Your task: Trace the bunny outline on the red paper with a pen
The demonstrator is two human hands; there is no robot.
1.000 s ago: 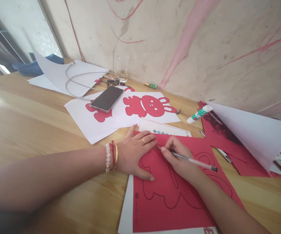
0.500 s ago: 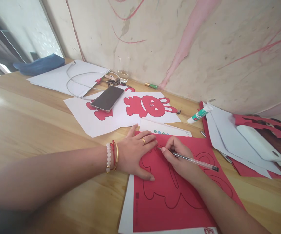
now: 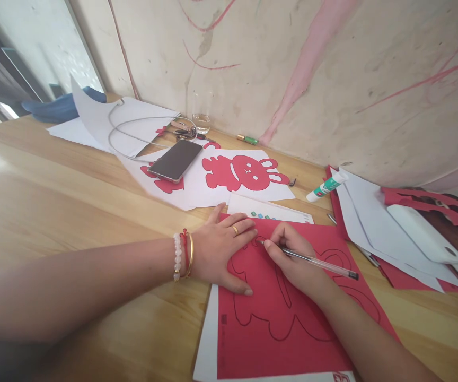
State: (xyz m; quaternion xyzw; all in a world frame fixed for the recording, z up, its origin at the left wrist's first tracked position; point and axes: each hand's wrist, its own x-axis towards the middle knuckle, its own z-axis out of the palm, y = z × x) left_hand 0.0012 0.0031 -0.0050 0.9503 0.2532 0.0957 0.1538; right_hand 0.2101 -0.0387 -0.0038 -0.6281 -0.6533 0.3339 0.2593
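Observation:
A red sheet with a black drawn outline lies on the wooden table in front of me. My left hand rests flat on its upper left corner, fingers spread, a ring on one finger and bracelets at the wrist. My right hand pinches a clear ballpoint pen, its tip touching the red sheet near my left fingertips.
White sheets with red rabbit cut-outs lie beyond, a phone on one. A glue stick, a glass, a cable, a white power bank on papers at right, blue cloth at far left.
The loose white sheets flutter: the big one at right dropped flat and uncovered the power bank, then the far-left sheet lifted again. My hands and pen have hardly moved.

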